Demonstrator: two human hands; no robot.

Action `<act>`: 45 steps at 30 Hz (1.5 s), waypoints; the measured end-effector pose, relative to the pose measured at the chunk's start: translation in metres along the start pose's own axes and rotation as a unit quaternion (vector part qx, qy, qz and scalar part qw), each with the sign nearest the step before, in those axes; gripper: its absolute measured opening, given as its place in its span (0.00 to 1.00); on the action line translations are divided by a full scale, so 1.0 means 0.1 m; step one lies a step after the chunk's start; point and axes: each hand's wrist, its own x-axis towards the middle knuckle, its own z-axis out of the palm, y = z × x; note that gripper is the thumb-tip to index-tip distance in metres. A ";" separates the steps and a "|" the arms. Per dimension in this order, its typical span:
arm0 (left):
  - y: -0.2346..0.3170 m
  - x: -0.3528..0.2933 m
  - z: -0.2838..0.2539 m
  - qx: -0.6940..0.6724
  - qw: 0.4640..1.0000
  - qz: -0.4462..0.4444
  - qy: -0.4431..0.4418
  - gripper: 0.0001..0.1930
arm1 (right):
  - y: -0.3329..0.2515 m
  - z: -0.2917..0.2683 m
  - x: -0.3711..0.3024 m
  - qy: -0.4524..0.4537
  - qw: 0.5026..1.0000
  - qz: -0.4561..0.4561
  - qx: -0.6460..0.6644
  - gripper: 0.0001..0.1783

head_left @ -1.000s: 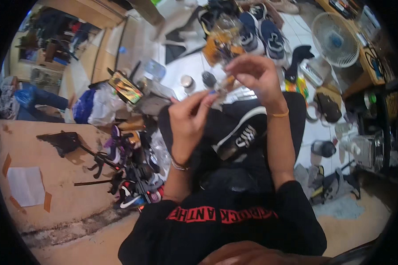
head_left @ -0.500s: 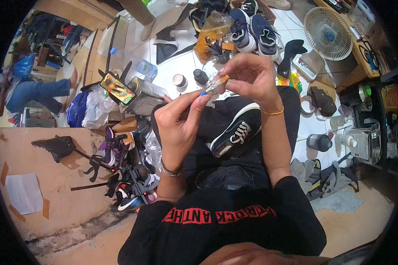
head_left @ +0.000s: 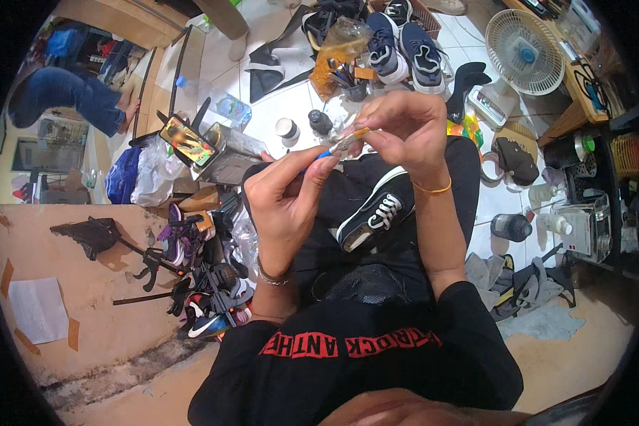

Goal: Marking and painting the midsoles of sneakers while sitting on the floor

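Background leg shifting higher in view, hands barely drifting

I'm watching the left hand clamping the brush by its blue handle, between thumb and forefinger. Right hand is hovering at the other end, fingertips curling about the tan tip; whether they're pinching it, I cannot tell. Brush is spanning the gap between both hands, just beyond the black shoe, which is lying in the lap between the forearms, nearer the right.
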 end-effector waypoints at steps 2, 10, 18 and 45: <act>0.00 0.00 0.04 -0.023 1.000 -0.001 0.012 0.08 | -0.03 0.09 -0.01 0.021 0.999 -0.015 -0.021 0.09; 0.01 -0.25 0.31 -0.266 0.958 -0.102 0.006 0.09 | -0.14 0.42 -0.08 0.130 0.988 0.038 -0.071 0.06; 0.06 -0.34 0.41 -0.444 0.881 -0.163 -0.004 0.10 | -0.16 0.44 -0.08 0.133 0.986 0.088 -0.048 0.07; 0.11 -0.36 0.36 -0.499 0.843 -0.200 -0.001 0.10 | -0.11 0.46 -0.02 0.084 0.995 0.040 -0.024 0.12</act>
